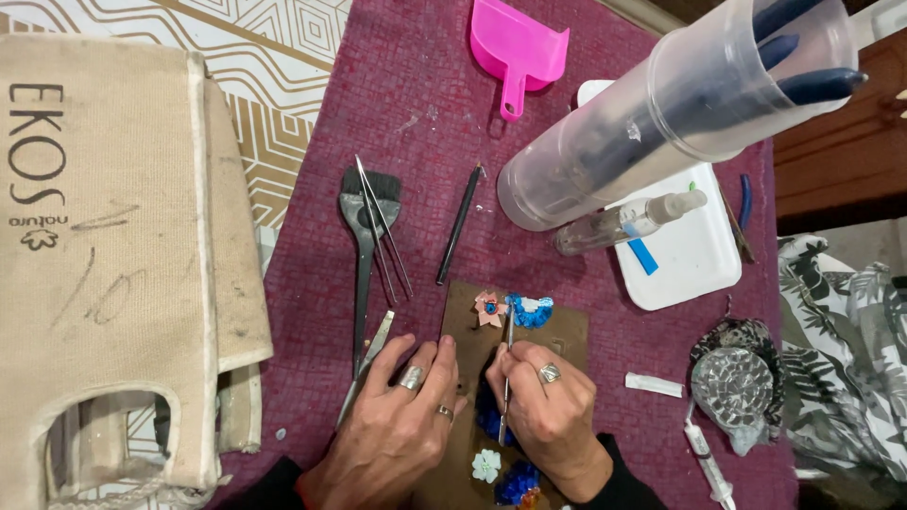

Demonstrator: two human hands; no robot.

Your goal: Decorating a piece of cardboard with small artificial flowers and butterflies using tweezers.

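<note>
Here, beige bag (113,255) left of hands.

Beige canvas tote bag (113,255) lying flat at the left edge, dark printed lettering and a small flower mark on its side, pencil scrawls beneath. Clear plastic tube container (661,104) tilted at upper right, dark blue tools inside. Small clear spray bottle (628,224) lying on a white tray (694,260), blue-and-white label around its middle. Small white sachet (654,384) at right on the purple cloth.
</note>
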